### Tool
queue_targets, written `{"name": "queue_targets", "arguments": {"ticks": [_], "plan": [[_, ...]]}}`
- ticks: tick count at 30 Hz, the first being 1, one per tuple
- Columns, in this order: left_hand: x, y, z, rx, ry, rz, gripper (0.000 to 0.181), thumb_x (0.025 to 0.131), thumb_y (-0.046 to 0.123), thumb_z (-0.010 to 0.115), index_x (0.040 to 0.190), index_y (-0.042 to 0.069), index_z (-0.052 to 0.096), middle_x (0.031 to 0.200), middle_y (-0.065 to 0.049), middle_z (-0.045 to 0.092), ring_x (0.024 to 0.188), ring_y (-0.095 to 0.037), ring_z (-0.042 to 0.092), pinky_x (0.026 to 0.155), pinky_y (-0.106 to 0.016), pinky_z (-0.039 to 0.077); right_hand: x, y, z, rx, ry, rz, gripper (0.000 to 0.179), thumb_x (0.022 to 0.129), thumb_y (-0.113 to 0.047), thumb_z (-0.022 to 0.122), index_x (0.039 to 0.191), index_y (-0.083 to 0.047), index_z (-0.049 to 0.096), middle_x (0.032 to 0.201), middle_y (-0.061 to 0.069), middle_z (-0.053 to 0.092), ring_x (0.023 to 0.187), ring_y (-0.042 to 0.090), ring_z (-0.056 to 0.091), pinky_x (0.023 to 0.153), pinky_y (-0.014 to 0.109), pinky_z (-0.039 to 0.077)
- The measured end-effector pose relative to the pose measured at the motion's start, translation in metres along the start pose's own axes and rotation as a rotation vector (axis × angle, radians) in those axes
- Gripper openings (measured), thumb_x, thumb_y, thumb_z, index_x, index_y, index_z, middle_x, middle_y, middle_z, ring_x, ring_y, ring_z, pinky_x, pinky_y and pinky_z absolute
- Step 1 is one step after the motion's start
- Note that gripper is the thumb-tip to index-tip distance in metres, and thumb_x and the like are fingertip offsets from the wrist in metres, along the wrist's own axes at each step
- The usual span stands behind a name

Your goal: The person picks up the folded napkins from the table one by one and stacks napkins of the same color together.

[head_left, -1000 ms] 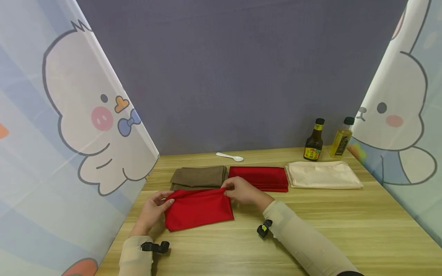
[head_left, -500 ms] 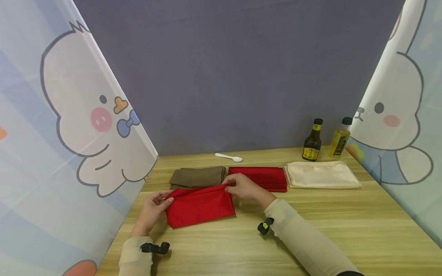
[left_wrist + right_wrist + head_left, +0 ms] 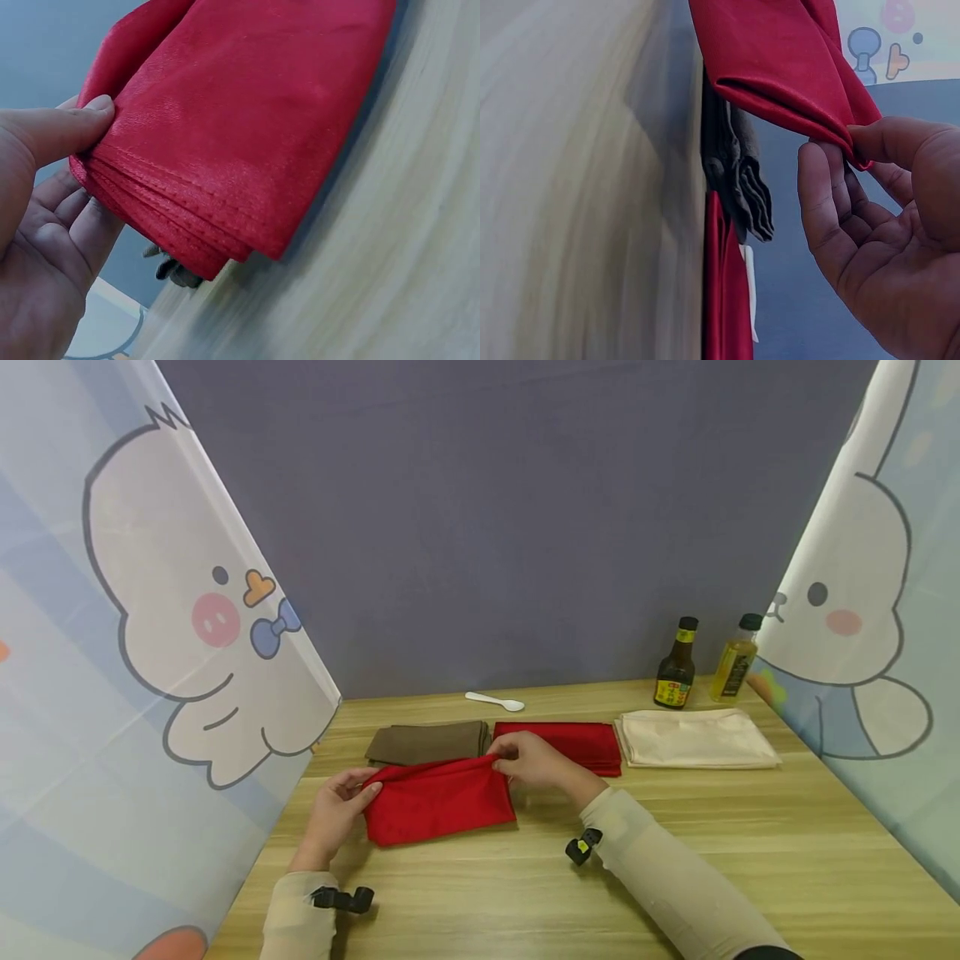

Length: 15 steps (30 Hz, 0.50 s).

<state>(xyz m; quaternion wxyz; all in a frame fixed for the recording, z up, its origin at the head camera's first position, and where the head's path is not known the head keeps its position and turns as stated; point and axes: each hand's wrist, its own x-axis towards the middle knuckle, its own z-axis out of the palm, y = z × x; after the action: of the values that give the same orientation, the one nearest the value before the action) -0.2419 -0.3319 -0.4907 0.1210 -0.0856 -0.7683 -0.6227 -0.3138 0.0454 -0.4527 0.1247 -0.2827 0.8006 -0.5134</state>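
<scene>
A folded bright red cloth (image 3: 442, 806) hangs between my two hands, just in front of the folded brown cloth (image 3: 427, 743). My left hand (image 3: 335, 810) pinches its upper left corner between thumb and fingers. In the left wrist view, several stitched layers fan out along that end of the red cloth (image 3: 225, 127). At the upper right corner my right hand (image 3: 536, 764) pinches the fabric. The right wrist view shows thumb and fingertips closed on that corner of the red cloth (image 3: 780, 67), its lower edge raised off the table.
A darker red folded cloth (image 3: 573, 745) lies beside the brown one, and a cream folded cloth (image 3: 697, 739) farther right. Behind them are a white spoon (image 3: 495, 701), a dark sauce bottle (image 3: 675, 668) and a yellow oil bottle (image 3: 735, 664). Printed curtains flank the wooden table (image 3: 600, 902).
Both hands have moved slightly away and to the right, carrying the bright red cloth upward. It now overlaps more of the brown cloth in the head view.
</scene>
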Motion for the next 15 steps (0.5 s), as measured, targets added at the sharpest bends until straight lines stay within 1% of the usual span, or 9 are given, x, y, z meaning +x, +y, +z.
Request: {"name": "queue_targets", "arguments": {"ticks": [3, 6, 9, 12, 15], "plan": [[0.001, 0.003, 0.003, -0.027, -0.005, 0.009, 0.029, 0.096, -0.007, 0.071, 0.125, -0.010, 0.067, 0.113, -0.004, 0.077, 0.095, -0.008, 0.072, 0.074, -0.022, 0.059, -0.002, -0.002, -0.004, 0.002, 0.000, -0.008, 0.013, 0.100, -0.001, 0.067, 0.110, -0.007, 0.074, 0.099, 0.004, 0.070, 0.076, 0.040, 0.069, 0.071, 0.056, 0.062], [0.002, 0.006, 0.006, -0.040, -0.007, 0.013, 0.029, 0.096, -0.009, 0.069, 0.125, -0.011, 0.067, 0.112, -0.003, 0.077, 0.095, -0.004, 0.071, 0.074, -0.022, 0.059, -0.004, -0.002, -0.006, 0.003, 0.005, -0.006, 0.013, 0.100, -0.003, 0.068, 0.110, -0.008, 0.075, 0.100, 0.003, 0.071, 0.077, 0.041, 0.069, 0.071, 0.056, 0.062], [0.003, 0.008, 0.009, -0.041, -0.005, 0.022, 0.028, 0.096, -0.011, 0.069, 0.124, -0.011, 0.067, 0.112, -0.006, 0.077, 0.095, -0.003, 0.071, 0.074, -0.022, 0.060, -0.006, -0.001, -0.009, 0.003, 0.010, -0.012, 0.013, 0.100, -0.003, 0.068, 0.110, -0.009, 0.075, 0.099, 0.003, 0.070, 0.077, 0.043, 0.069, 0.071, 0.056, 0.062], [0.003, 0.008, 0.010, -0.018, -0.004, 0.029, 0.028, 0.095, -0.007, 0.072, 0.123, -0.008, 0.069, 0.113, -0.010, 0.076, 0.095, -0.006, 0.071, 0.074, -0.022, 0.059, -0.009, -0.001, -0.011, -0.012, 0.014, -0.018, 0.012, 0.100, -0.004, 0.068, 0.110, -0.009, 0.074, 0.098, 0.002, 0.070, 0.077, 0.040, 0.069, 0.071, 0.056, 0.062], [0.005, 0.009, 0.012, 0.009, -0.020, 0.040, 0.030, 0.095, 0.000, 0.076, 0.124, -0.005, 0.070, 0.115, -0.011, 0.075, 0.094, -0.010, 0.071, 0.074, -0.023, 0.060, -0.012, -0.002, -0.015, -0.018, 0.018, -0.011, 0.012, 0.100, -0.005, 0.069, 0.111, -0.009, 0.075, 0.097, 0.003, 0.069, 0.077, 0.036, 0.068, 0.071, 0.056, 0.062]]}}
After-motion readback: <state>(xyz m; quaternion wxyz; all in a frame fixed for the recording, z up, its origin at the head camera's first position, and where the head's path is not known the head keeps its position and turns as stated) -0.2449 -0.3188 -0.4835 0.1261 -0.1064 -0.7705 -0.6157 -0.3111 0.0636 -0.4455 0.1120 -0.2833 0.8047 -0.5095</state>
